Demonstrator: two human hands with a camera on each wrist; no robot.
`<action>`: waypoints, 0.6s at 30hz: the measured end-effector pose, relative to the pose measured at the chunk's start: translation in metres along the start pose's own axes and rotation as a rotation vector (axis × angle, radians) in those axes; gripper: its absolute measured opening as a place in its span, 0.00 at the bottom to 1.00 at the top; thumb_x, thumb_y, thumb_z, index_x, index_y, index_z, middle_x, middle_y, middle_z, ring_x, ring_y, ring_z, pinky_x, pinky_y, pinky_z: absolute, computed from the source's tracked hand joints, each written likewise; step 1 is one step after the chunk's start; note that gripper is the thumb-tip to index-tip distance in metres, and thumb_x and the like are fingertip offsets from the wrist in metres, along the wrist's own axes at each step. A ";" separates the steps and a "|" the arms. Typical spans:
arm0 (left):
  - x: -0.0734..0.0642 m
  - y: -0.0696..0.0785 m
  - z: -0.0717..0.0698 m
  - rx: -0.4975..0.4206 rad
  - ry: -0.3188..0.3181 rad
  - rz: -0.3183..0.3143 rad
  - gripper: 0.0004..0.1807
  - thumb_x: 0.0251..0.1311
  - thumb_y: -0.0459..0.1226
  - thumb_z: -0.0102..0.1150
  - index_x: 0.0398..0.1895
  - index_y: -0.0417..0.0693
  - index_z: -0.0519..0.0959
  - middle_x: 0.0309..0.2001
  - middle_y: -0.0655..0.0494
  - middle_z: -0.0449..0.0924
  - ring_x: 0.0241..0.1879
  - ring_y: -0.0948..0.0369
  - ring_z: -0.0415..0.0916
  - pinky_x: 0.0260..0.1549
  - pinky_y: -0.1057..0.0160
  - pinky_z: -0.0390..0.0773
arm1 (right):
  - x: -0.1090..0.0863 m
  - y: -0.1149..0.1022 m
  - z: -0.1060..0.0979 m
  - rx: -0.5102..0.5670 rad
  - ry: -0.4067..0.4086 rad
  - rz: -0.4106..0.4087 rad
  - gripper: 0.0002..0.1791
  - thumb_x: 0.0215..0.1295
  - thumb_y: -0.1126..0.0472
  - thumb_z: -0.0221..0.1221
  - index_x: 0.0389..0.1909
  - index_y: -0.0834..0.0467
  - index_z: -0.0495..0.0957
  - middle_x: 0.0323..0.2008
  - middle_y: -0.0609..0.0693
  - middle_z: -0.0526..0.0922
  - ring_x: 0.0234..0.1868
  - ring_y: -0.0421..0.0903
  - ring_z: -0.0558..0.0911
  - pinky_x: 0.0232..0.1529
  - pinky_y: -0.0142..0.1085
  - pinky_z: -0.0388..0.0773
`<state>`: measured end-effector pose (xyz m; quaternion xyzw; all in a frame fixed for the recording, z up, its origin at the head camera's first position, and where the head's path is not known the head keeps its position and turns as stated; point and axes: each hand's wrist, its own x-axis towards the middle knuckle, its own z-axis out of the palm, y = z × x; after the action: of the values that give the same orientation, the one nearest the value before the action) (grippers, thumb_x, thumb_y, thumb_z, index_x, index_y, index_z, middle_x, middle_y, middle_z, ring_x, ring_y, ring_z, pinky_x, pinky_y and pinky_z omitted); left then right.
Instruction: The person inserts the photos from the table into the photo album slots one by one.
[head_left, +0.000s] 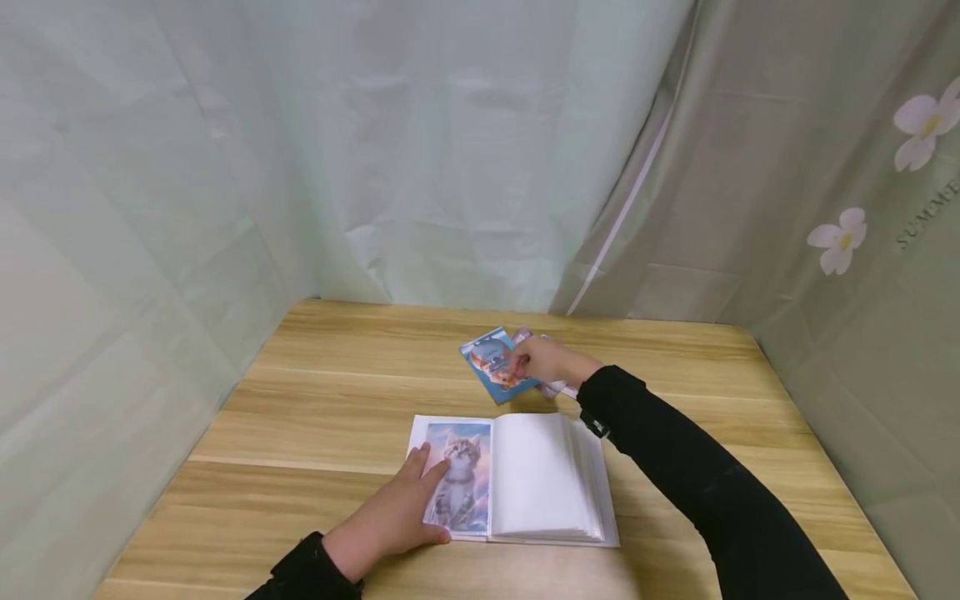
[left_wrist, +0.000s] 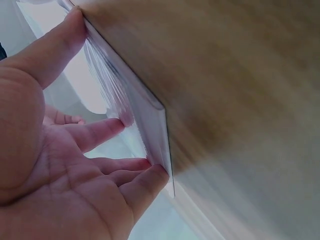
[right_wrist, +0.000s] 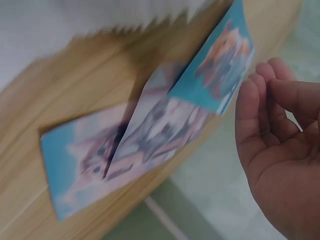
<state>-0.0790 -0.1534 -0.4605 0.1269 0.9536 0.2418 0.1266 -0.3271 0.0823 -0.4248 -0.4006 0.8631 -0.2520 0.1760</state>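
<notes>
An open photo album lies on the table, with a grey tabby kitten picture on its left page and a white right page. My left hand rests on the album's left side with fingers spread. In the left wrist view, fingertips touch the album's edge. Beyond the album, my right hand pinches the edge of a blue picture card showing an orange cat. The right wrist view shows this card tilted; the exact contact is unclear. Beneath it are pinkish kitten cards.
The wood-grain table extends around the album on both sides. Pale curtains hang behind its back edge and along its sides. The right black sleeve passes over the table to the right of the album.
</notes>
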 end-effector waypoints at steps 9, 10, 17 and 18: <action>0.000 -0.002 0.000 0.005 -0.002 0.005 0.53 0.45 0.51 0.79 0.72 0.36 0.66 0.74 0.25 0.50 0.73 0.32 0.49 0.63 0.38 0.67 | -0.009 0.027 -0.016 -0.049 0.046 0.125 0.07 0.68 0.74 0.55 0.39 0.69 0.83 0.37 0.54 0.83 0.38 0.47 0.77 0.44 0.39 0.78; 0.001 -0.002 0.001 0.008 -0.003 0.005 0.53 0.45 0.51 0.79 0.72 0.37 0.66 0.74 0.25 0.50 0.73 0.32 0.49 0.63 0.38 0.67 | -0.011 0.030 -0.017 -0.048 0.050 0.140 0.07 0.68 0.74 0.56 0.39 0.69 0.83 0.37 0.55 0.83 0.38 0.48 0.77 0.44 0.39 0.78; 0.001 -0.006 0.005 0.028 0.003 0.007 0.53 0.44 0.51 0.79 0.71 0.37 0.66 0.74 0.26 0.51 0.72 0.32 0.51 0.61 0.38 0.69 | -0.021 0.050 -0.022 -0.050 0.078 0.247 0.06 0.70 0.70 0.58 0.41 0.69 0.82 0.37 0.55 0.82 0.37 0.48 0.77 0.45 0.43 0.78; 0.001 -0.006 0.005 0.034 0.004 0.007 0.53 0.44 0.52 0.79 0.71 0.37 0.66 0.74 0.26 0.51 0.72 0.32 0.51 0.61 0.38 0.70 | -0.022 0.051 -0.022 -0.059 0.087 0.265 0.07 0.69 0.69 0.58 0.41 0.68 0.82 0.37 0.55 0.82 0.37 0.49 0.77 0.45 0.43 0.78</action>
<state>-0.0798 -0.1561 -0.4678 0.1319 0.9574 0.2264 0.1217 -0.3557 0.1338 -0.4336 -0.2768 0.9224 -0.2181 0.1583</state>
